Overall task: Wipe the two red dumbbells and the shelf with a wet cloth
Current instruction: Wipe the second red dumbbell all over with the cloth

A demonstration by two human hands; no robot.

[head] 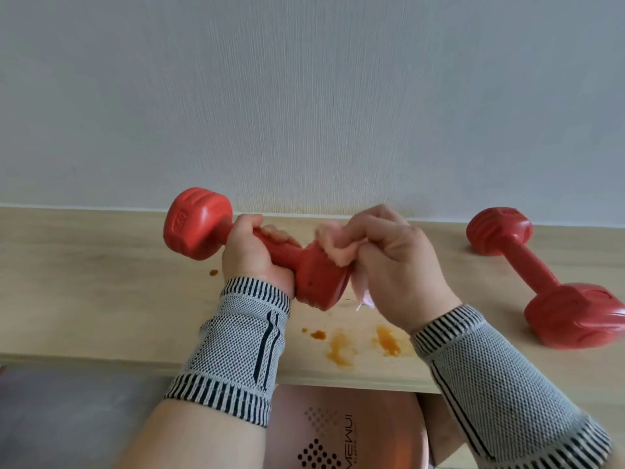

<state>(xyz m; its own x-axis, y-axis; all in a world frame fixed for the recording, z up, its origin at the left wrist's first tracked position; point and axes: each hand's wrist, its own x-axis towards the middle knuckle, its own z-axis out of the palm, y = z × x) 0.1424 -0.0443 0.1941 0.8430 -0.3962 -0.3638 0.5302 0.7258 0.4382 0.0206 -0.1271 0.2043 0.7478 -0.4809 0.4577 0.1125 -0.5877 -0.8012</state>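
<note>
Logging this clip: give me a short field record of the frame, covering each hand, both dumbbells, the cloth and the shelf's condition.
left hand: left hand grips the handle of the held dumbbell, lifted above the shelf
right hand: right hand holds the pink cloth bunched against the dumbbell's near head
second dumbbell: second dumbbell lies untouched on the shelf, to the right
shelf: wooden shelf against the wall, with orange stains near the front edge
progress: first dumbbell being wiped; stains not yet wiped
</note>
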